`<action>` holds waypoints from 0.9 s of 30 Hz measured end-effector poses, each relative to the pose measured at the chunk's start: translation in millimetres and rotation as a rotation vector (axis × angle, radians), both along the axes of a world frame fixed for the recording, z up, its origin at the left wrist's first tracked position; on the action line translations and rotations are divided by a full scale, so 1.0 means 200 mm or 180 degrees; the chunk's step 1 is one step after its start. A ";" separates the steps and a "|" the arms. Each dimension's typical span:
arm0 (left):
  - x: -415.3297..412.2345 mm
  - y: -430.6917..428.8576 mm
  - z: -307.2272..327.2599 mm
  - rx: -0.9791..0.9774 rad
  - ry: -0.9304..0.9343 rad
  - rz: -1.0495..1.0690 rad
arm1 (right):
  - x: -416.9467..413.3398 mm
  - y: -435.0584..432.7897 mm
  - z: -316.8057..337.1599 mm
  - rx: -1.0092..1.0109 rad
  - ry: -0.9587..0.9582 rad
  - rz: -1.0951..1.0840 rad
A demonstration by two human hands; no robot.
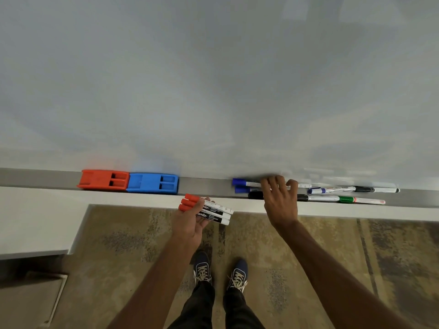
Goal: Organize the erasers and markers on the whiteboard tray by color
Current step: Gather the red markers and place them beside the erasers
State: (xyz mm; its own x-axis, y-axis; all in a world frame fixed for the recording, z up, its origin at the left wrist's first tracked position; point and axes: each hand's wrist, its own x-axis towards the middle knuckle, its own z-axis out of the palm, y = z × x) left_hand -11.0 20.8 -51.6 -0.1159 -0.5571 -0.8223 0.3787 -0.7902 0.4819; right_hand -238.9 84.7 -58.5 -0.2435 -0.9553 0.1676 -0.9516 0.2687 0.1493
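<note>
Fingers (273, 184) of the right hand (281, 203) are spread apart over the markers on the whiteboard tray (206, 185), right of the frame's centre, their tips down among two blue-capped markers (242, 186) and a black-capped marker (255, 195); whether they grip any of them cannot be told. Left of that, just below the tray's front edge, the left hand (190, 222) is closed around three red-capped markers (206, 208), held side by side with caps pointing to the upper left. Further right on the tray lie more markers (344, 193), among them black, blue and green ones. At the left of the tray a red eraser (103, 179) and a blue eraser (153, 183) sit touching end to end.
</note>
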 end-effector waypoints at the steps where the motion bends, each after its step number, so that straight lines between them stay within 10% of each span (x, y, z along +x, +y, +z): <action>1: 0.00 0.00 0.00 -0.0011 0.0014 0.0000 | 0.00 0.00 -0.01 0.0003 0.0016 0.0008; 27: -0.10 0.04 -0.03 0.0020 0.0102 -0.0012 | -0.11 0.05 -0.12 -0.0746 -0.0350 0.0429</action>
State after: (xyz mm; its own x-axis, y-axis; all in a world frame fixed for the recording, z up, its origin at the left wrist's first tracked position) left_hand -30.1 29.4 -57.0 -0.1442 -0.5514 -0.8217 0.3909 -0.7946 0.4646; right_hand -260.7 95.3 -81.8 -0.1459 -0.9186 0.3673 -0.9881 0.1537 -0.0080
